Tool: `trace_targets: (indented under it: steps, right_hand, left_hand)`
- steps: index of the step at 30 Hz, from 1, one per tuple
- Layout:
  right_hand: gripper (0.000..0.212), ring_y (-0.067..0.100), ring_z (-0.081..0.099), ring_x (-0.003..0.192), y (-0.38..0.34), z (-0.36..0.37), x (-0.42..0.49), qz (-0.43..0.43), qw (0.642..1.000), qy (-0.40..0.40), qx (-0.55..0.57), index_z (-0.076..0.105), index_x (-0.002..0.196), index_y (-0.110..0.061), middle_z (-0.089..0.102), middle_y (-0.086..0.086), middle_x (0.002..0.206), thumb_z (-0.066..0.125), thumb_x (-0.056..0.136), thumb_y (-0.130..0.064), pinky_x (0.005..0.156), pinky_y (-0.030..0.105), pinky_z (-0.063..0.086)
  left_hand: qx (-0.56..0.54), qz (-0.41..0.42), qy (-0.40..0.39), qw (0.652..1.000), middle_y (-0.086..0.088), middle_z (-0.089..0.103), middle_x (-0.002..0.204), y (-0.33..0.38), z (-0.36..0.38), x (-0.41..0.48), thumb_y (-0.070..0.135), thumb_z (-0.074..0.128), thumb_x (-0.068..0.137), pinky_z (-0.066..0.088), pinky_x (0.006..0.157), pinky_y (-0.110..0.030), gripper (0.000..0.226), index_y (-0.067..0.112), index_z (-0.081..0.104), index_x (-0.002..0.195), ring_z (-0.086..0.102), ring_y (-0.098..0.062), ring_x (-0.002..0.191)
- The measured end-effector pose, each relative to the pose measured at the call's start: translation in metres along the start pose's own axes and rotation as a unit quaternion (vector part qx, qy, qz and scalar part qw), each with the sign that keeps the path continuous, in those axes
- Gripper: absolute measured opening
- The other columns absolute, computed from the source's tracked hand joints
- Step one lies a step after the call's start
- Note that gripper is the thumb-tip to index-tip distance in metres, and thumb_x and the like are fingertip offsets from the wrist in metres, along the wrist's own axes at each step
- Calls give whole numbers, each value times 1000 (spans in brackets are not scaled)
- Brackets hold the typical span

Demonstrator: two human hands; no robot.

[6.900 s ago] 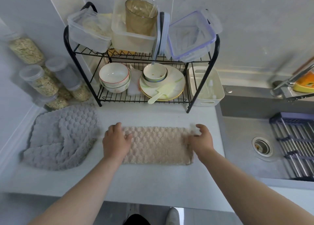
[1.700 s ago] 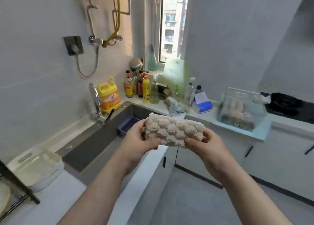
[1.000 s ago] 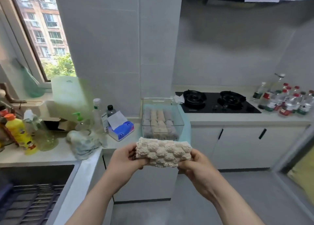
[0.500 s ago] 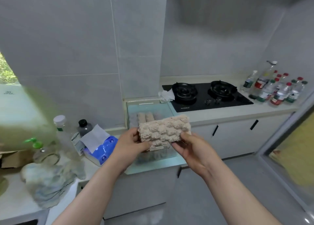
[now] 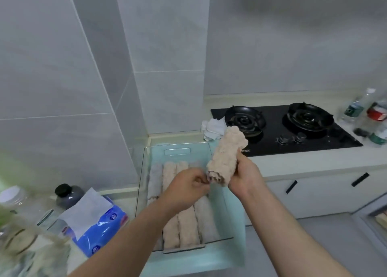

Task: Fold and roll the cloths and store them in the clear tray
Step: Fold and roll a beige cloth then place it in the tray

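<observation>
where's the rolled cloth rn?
Head view, centre-right: rolled cloth gripped in right hand above the clear tray, right side, left hand pinching its lower end.

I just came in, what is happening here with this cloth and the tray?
A person is putting away a rolled cloth. The right hand grips the roll around its middle and holds it tilted above the clear tray, while the left hand pinches its lower end. Several other rolls lie side by side in the tray. The tray stands on the counter, between a gas stove and a blue tissue pack. This roll is not in the tray yet.
</observation>
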State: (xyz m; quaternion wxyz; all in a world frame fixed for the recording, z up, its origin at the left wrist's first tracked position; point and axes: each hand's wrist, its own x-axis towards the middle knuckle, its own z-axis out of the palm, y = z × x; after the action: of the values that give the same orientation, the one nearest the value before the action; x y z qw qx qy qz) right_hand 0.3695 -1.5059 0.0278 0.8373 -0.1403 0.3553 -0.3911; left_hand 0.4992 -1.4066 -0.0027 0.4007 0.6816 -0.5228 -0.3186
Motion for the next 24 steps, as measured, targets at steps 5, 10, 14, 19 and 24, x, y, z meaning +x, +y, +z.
trace_targets:
  steps: [5,10,14,19,24]
  right_hand:
    - [12,16,64,63,-35,-11,65,-17,994,61,-86,65,95,-10,64,4,80,53,94,-12,58,26,53]
    - [25,22,67,72,-46,-22,90,40,996,74,-23,67,100,-6,70,8,85,45,91,-13,68,30,53]
    - [28,24,62,64,-44,-23,99,53,993,95,-44,65,85,-5,66,9,73,38,84,-8,67,31,50]
    - [24,20,54,48,-27,-12,104,4,974,150,-171,56,68,-7,53,6,56,39,78,5,47,24,46]
    - [24,20,48,58,10,9,109,-54,907,176,-378,49,82,-14,51,7,72,34,85,5,48,26,38]
  left_hand:
    - [281,25,-118,952,1,63,113,-68,8,46,29,43,98,46,89,-29,27,16,62,112,58,-18,106]
    - [376,101,-217,895,-19,62,128,-104,17,94,30,34,89,51,97,-50,50,2,63,119,58,-36,120]
    - [459,151,-256,837,-9,54,141,-111,24,132,47,21,86,41,107,-42,69,10,52,136,45,-29,135]
    - [552,210,-295,751,1,57,122,-117,25,145,59,12,88,26,95,-42,66,29,61,122,42,-26,121]
    - [554,174,-296,758,0,59,118,-129,17,141,61,15,87,24,98,-42,68,24,68,106,39,-25,120]
